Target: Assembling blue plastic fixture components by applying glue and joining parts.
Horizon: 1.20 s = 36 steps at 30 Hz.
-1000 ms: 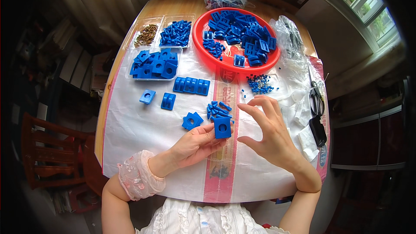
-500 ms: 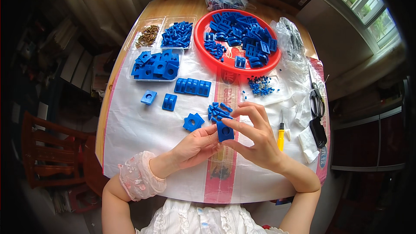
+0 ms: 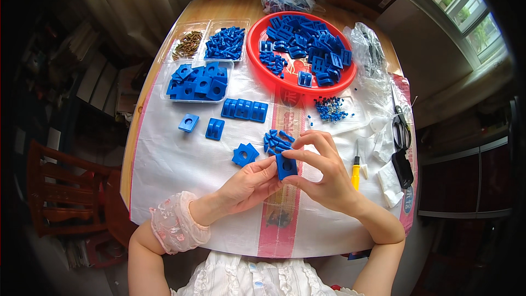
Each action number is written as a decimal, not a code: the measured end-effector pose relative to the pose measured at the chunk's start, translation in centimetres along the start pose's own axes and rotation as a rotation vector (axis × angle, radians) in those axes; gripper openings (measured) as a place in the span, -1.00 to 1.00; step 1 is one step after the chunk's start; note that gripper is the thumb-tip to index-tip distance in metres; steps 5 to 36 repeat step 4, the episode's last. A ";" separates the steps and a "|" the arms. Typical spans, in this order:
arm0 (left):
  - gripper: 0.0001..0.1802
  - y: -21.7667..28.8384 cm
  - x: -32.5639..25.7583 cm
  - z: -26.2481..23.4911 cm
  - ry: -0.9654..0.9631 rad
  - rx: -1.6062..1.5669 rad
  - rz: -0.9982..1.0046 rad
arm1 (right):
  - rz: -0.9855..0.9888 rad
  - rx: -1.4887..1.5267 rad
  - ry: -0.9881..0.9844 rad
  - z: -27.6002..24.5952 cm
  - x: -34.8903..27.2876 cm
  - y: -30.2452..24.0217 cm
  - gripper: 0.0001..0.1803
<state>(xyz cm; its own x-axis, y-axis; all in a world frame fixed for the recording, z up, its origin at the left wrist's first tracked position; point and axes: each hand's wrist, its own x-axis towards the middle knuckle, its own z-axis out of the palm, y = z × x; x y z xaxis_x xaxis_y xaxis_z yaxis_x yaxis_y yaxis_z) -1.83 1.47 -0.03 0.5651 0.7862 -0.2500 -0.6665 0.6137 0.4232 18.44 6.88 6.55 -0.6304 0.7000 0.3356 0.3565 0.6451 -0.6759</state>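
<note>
A blue square plastic piece with a round hole [image 3: 281,175] is held upright between my two hands, just above the table. The thumb and fingers of my left hand [image 3: 247,186] pinch its left edge. Around its right side, my right hand [image 3: 324,174] has the index finger at the top edge and the thumb near the bottom corner; its other fingers are raised. Right behind lies a small heap of blue cone-shaped plugs [image 3: 278,140]. A stack of blue square plates [image 3: 239,159] sits left of them, beyond my left hand.
A red basin [image 3: 257,79] of blue parts stands at the back, beside clear trays of blue plates [image 3: 200,85], blue plugs [image 3: 224,44] and brass-coloured screws [image 3: 188,45]. Assembled blue blocks [image 3: 244,110] form a row. On the right lie a yellow-handled screwdriver [image 3: 355,175] and scissors [image 3: 402,131].
The blue square piece has shifted very slightly right and turned a little in my fingers. Both hands keep nearly the same grip, and nothing else on the table has moved.
</note>
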 end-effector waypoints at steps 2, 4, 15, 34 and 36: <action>-0.57 0.0 0.0 0.0 -0.004 0.033 0.002 | 0.013 0.039 0.004 0.0 -0.1 0.1 -0.49; -0.56 0.0 0.0 0.0 -0.004 0.050 0.002 | 0.024 0.073 0.009 0.1 -0.2 0.3 -0.48; -0.56 0.0 0.0 0.0 -0.004 0.050 0.002 | 0.024 0.073 0.009 0.1 -0.2 0.3 -0.48; -0.56 0.0 0.0 0.0 -0.004 0.050 0.002 | 0.024 0.073 0.009 0.1 -0.2 0.3 -0.48; -0.56 0.0 0.0 0.0 -0.004 0.050 0.002 | 0.024 0.073 0.009 0.1 -0.2 0.3 -0.48</action>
